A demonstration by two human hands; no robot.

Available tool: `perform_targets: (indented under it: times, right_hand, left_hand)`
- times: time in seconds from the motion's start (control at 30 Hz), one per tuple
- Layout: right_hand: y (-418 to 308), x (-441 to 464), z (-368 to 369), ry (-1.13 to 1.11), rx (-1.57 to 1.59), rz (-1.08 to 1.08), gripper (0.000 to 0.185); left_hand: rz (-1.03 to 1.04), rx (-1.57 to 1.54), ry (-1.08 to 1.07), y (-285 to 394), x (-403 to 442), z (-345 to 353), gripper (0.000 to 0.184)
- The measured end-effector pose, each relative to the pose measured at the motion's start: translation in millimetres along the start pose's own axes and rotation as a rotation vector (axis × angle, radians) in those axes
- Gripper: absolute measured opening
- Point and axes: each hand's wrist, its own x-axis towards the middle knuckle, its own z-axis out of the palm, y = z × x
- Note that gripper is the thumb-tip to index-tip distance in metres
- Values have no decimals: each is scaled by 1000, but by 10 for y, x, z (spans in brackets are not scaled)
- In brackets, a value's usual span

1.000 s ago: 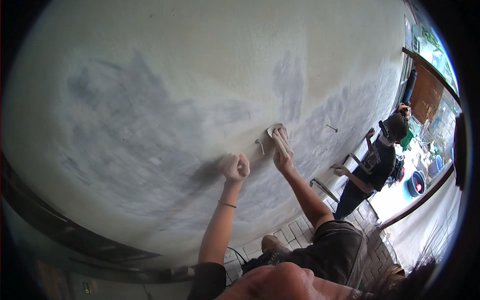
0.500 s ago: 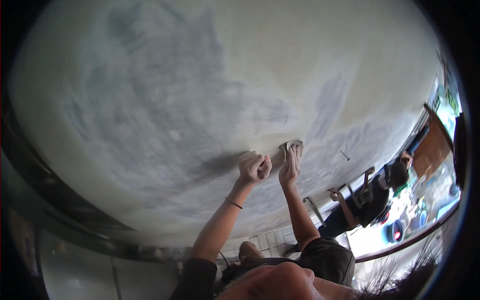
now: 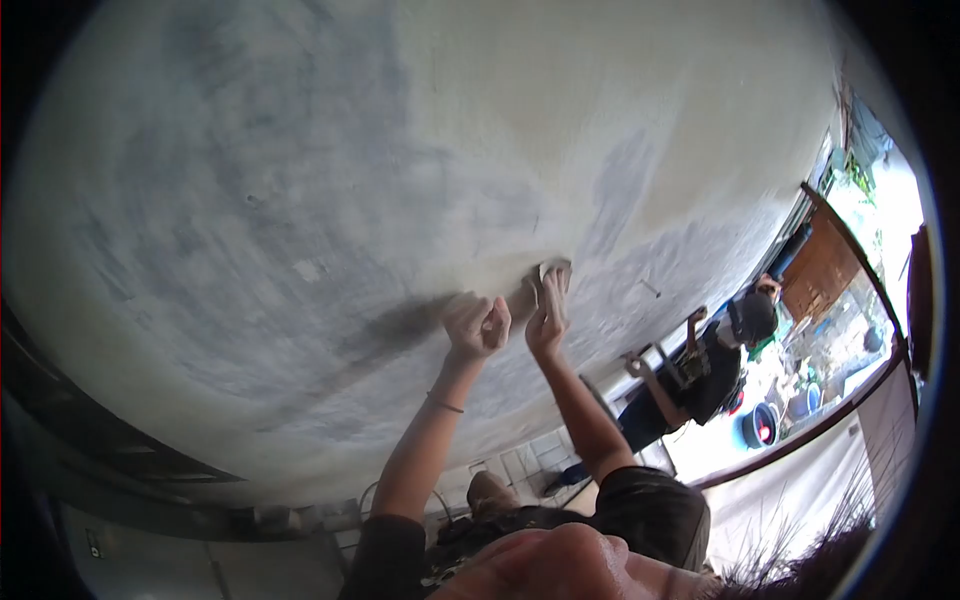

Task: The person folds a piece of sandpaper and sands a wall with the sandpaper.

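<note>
A large wall (image 3: 470,120), off-white with grey, patchy smears, fills most of the view. My left hand (image 3: 476,326) is closed like a fist against it; anything inside its curled fingers is hidden. Beside it, my right hand (image 3: 548,312) presses its fingers over a small bent sheet of sandpaper (image 3: 563,268), flat against the wall. The sheet's upper edge shows past the fingertips. A dark band circles my left wrist. Both hands look dusty.
A nail-like piece (image 3: 650,288) juts from the wall to the right. Farther right, another person (image 3: 715,370) in dark clothes and a cap stands near the wall, arms raised. Beyond are a brown board (image 3: 820,265) and a blue bucket (image 3: 760,427). Tiled floor lies below.
The whole scene has shifted left in view as my head turned. Both hands remain at the wall, close together, the right one still on the sandpaper.
</note>
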Motion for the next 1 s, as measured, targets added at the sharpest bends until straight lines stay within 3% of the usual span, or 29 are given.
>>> perform_targets:
  times: [0.07,0.2,0.3,0.5,0.6,0.73,0.83,1.0]
  right_hand:
    - [79,61,56,-5,6,-7,33]
    - [-135,1581,72,11,7,-10,35]
    - [-212,1976,96,38,45,-10,37]
    - [-180,546,76,30,-19,70,38]
    - [-128,576,65,44,53,64,39]
    - [-171,1737,59,0,26,-31,48]
    - [-176,1937,132,52,28,-78,47]
    - [-102,761,6,-41,13,45,45]
  left_hand:
    - [30,-7,-4,-61,37,20,43]
    - [49,-41,-171,-36,76,-108,40]
    - [65,-31,-205,-46,73,-123,40]
    - [38,11,-185,-35,-19,-127,43]
    - [41,-7,-114,-85,-6,-58,40]
    - [14,-10,-178,-53,30,-98,44]
    - [-5,-11,-202,-62,4,-114,45]
    - [-32,9,-178,-18,-9,-98,43]
